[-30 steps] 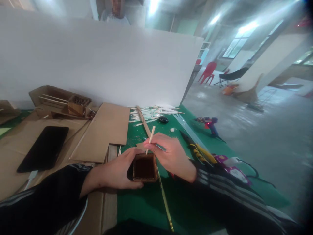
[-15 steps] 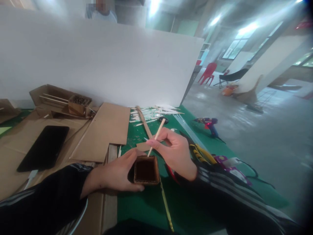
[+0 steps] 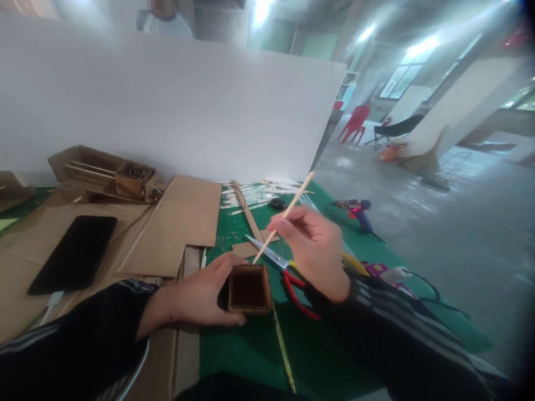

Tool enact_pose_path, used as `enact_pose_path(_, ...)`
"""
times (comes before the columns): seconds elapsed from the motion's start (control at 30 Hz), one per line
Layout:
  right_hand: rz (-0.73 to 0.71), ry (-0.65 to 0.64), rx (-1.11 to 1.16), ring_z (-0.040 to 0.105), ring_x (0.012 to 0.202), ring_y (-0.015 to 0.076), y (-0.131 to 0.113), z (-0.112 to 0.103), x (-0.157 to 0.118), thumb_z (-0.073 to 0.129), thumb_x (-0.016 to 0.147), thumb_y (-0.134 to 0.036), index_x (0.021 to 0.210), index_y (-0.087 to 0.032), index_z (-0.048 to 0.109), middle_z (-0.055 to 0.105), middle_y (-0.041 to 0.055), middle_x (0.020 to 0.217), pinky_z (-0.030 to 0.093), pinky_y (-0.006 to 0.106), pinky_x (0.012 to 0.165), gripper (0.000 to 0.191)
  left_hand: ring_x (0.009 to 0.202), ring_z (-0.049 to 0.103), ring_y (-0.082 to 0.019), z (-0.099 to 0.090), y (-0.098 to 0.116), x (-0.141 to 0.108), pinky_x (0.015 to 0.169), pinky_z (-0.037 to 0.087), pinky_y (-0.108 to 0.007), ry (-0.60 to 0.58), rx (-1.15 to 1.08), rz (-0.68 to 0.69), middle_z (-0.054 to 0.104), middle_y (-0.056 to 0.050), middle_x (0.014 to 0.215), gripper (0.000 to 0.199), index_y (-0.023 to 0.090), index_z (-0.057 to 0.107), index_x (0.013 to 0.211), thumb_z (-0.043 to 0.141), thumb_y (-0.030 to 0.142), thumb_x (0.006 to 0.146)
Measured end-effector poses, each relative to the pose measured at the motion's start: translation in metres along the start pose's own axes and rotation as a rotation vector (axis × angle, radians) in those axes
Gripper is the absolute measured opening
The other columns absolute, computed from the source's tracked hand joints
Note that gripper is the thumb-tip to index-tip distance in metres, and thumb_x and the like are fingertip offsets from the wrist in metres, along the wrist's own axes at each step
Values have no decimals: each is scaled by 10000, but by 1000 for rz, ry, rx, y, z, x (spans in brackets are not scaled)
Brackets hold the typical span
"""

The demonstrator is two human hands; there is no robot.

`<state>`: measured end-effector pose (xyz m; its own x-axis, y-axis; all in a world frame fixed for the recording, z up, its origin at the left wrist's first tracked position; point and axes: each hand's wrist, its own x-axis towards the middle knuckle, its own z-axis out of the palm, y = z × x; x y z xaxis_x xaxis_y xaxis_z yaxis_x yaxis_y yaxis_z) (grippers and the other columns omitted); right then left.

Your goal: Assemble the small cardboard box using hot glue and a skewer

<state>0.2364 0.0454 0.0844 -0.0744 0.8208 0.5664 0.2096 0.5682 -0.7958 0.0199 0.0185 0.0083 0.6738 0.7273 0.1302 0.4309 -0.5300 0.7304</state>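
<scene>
My left hand (image 3: 204, 292) wraps round the left side of a small open-topped cardboard box (image 3: 251, 309), which stands on the green tabletop with a dark inside. Between thumb and fingers, my right hand (image 3: 313, 245) pinches a thin wooden stick (image 3: 298, 194). The stick slants up to the right, its lower tip at the box's far rim; I cannot tell whether it touches. Red-handled scissors (image 3: 273, 255) lie beside the box, partly under my right hand. A thin yellowish rod (image 3: 284, 353) lies at the box's near right corner.
Flat cardboard (image 3: 179, 217) and a black phone (image 3: 75, 253) on a cable lie left. Thin white sticks (image 3: 246, 195) spread at the back. A glue gun (image 3: 359, 214) lies at right. A white panel (image 3: 188, 106) closes off the far side, with a person behind it.
My right hand has moved right and slightly up along the table, tilting the stick further right and uncovering the scissors. My left hand still holds the box in about the same spot.
</scene>
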Motion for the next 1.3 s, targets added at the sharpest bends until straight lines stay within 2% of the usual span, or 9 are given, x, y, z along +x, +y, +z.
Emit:
enact_pose_path(0.4, 76, -44, 66, 671, 651, 139, 6, 2, 2, 712, 865, -357, 788, -182, 666, 718, 16, 740, 536, 245, 606, 197, 1252, 523, -324, 0, -1, -1, 1093, 430, -464, -14, 3, -63, 504, -86, 1333, 820, 269, 405, 1356, 848, 380, 675)
enact_pose_path(0.73, 117, -35, 129, 626, 594, 130, 11, 3, 6, 728, 846, -366, 771, -184, 639, 678, 4, 673, 513, 249, 582, 215, 1262, 515, -326, 0, -1, -1, 1101, 424, -464, -11, 8, -44, 510, -99, 1332, 808, 248, 421, 1340, 854, 376, 670)
enact_pose_path(1.03, 178, -8, 43, 615, 601, 124, 25, 1, 16, 716, 852, -394, 743, -180, 635, 663, 1, 678, 498, 248, 616, 253, 1310, 486, -343, 0, -1, -1, 1118, 410, -476, -23, -33, -82, 478, -111, 1419, 823, 244, 421, 1374, 839, 433, 691)
enact_pose_path(1.3, 235, -6, 12, 581, 562, 111, 41, 0, 24, 701, 854, -433, 730, -175, 614, 628, -11, 666, 469, 241, 580, 299, 1266, 522, -324, -1, 1, -1, 1091, 435, -463, -24, -46, -86, 507, -102, 1366, 831, 253, 418, 1367, 854, 409, 677)
